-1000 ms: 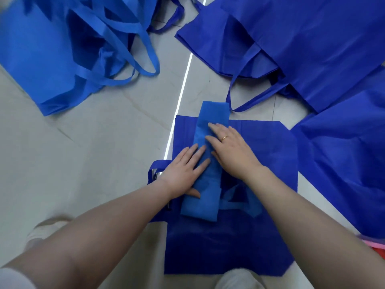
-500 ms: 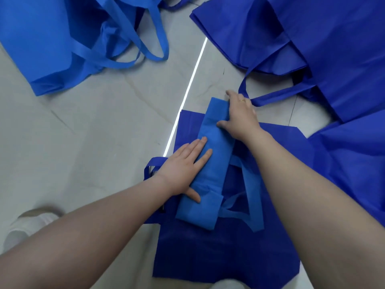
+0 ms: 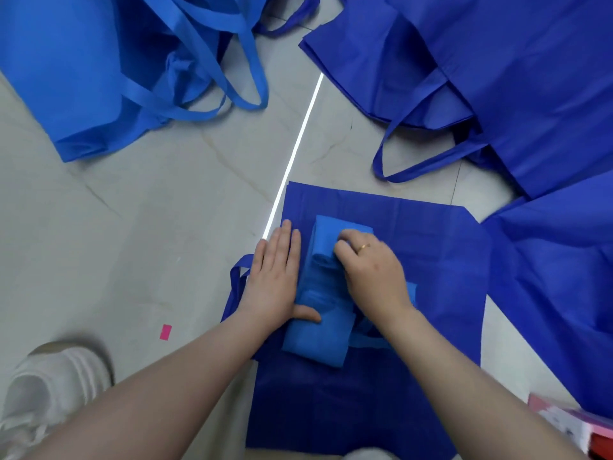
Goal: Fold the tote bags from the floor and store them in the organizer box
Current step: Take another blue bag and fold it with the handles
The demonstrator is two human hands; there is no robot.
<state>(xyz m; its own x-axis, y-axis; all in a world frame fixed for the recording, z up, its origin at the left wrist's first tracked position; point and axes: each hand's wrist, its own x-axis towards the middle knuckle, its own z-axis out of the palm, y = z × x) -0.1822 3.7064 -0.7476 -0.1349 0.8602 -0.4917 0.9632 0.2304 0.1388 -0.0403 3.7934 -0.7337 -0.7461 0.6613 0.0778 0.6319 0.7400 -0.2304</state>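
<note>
Fingers (image 3: 345,242) of my right hand (image 3: 374,277) are curled over the doubled-back far end of the light blue non-woven tote bag folded into a narrow strip (image 3: 326,310), gripping the fabric, while my left hand (image 3: 273,283) lies flat and straight-fingered against the strip's left edge, its thumb pressed on the cloth. The strip's long axis runs away from me toward the far side, tilted slightly right, so the fold I judge to be next comes along that axis toward my wrists; the right hand is the nearer one to the end being turned. The strip rests on a dark blue tote bag spread flat (image 3: 431,247) on the pale tiled floor (image 3: 149,227). More light blue tote bags (image 3: 83,78) lie heaped far left, dark blue ones (image 3: 514,78) far right. A white shoe (image 3: 56,386) sits near left. I cannot see the organizer box for certain.
</note>
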